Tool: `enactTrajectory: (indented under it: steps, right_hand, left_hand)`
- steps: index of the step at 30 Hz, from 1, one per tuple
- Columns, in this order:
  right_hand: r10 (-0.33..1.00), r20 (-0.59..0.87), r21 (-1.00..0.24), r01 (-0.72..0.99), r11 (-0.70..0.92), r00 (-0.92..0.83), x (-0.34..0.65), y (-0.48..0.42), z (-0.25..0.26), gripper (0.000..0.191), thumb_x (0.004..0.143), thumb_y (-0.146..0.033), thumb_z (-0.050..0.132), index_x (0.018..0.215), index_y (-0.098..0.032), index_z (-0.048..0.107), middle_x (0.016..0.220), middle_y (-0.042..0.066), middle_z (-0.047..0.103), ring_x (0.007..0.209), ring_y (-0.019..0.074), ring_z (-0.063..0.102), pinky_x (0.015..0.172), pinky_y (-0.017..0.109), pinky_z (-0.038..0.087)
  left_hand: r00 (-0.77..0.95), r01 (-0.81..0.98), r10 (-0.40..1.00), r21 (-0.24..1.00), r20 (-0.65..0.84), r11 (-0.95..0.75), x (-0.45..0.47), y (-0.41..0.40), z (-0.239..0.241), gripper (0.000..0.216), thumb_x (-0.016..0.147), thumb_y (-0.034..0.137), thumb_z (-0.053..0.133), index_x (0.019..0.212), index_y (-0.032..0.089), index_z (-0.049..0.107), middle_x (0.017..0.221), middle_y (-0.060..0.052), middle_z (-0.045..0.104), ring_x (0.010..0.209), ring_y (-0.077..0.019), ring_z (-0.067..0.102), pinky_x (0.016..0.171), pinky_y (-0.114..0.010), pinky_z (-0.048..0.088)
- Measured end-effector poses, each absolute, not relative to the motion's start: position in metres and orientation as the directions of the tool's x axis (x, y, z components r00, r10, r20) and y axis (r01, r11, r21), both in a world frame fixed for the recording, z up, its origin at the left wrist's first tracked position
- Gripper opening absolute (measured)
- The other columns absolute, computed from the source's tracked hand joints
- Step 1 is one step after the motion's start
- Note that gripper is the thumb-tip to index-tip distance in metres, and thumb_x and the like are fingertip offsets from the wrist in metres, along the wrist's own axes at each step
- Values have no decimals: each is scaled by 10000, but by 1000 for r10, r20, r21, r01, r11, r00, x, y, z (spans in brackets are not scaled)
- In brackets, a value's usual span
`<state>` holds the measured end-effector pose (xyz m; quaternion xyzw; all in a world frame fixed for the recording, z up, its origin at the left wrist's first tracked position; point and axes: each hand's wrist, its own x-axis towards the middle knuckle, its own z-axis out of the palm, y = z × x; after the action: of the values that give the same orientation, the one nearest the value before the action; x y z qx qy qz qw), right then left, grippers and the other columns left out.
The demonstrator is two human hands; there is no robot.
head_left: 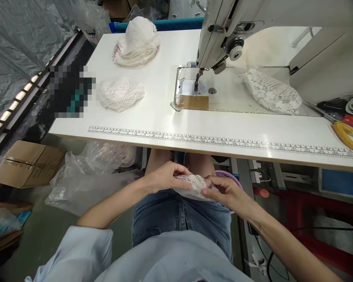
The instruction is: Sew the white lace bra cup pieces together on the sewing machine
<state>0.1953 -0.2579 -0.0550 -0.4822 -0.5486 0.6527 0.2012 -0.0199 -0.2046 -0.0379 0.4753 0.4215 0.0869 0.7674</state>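
One bare left hand (pixel 168 178) and one bare right hand (pixel 228 192) pinch opposite sides of a white openwork lace piece (pixel 195 182) between thumbs and fingers, over blue denim shorts (pixel 159 213), near a white ruler-marked sewing table (pixel 155 115) (a rounded white lace bundle (pixel 122 94) lies on top)

Head camera, 1 view; set above the shirt (pixel 170 254); facing forward and steeply down; jeans (pixel 155 219) close, white tabletop (pixel 159 107) beyond.

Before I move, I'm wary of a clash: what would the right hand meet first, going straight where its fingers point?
Beyond the white lace it holds, the right hand would likely meet the left hand; depth is unclear.
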Motion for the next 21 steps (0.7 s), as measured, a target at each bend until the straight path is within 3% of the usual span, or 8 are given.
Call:
enactTrajectory:
  steps: [8,12,16,21]
  right_hand:
    - [803,-385,-913,315,-259,-455,195,-257,-56,292,822,-434,583,672,-186,550,643,-18,462,579,110,407,522,239,328]
    - [854,-292,-944,271,-186,-430,196,-259,-60,182,828,-381,604,873,-216,542,797,7,534,694,138,501,599,247,408]
    - [910,-138,-969,242,-43,-390,195,-262,-62,265,824,-327,629,1045,-263,496,927,28,540,827,167,538,691,274,446]
    - [925,-106,-948,316,16,-366,189,-263,-61,121,849,-321,601,939,-253,560,811,6,543,712,146,499,632,265,411]
  left_hand:
    - [571,264,620,836,-537,481,-17,-212,-40,197,700,302,685,727,107,681,653,11,576,606,-72,458,574,-189,351]
    - [577,256,616,835,-536,487,-17,-211,-38,190,700,289,681,744,105,689,652,5,581,601,-74,461,570,-191,353]
    - [585,275,586,817,-561,507,-15,-209,-37,215,686,294,697,781,102,705,667,-7,604,606,-80,475,573,-197,359]
    - [583,276,569,800,-581,533,-14,-209,-37,255,649,276,731,832,99,722,699,-29,639,633,-92,503,613,-209,380]
